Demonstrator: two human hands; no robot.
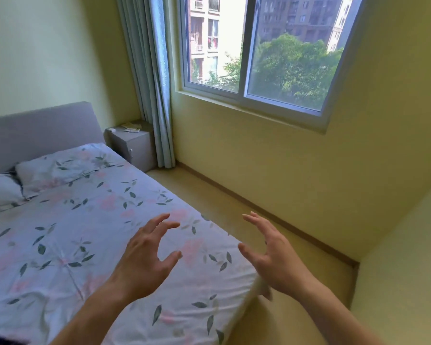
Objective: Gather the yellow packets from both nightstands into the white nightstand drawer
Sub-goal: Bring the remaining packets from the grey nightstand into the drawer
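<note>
A grey nightstand [135,148] stands in the far corner between the bed's headboard and the curtain. On its top lie a few pale yellowish packets [133,127] and a small white object [112,130]. My left hand [144,255] hovers over the foot end of the bed, fingers spread and loosely bent, holding nothing. My right hand [271,252] hovers beside the bed's corner over the floor, also spread and empty. Both hands are far from the nightstand. No white nightstand is in view.
A bed [60,232] with a floral sheet and two pillows fills the left. A strip of wooden floor [209,195] runs between bed and wall toward the nightstand. A blue-green curtain [154,83] hangs beside the window [259,51].
</note>
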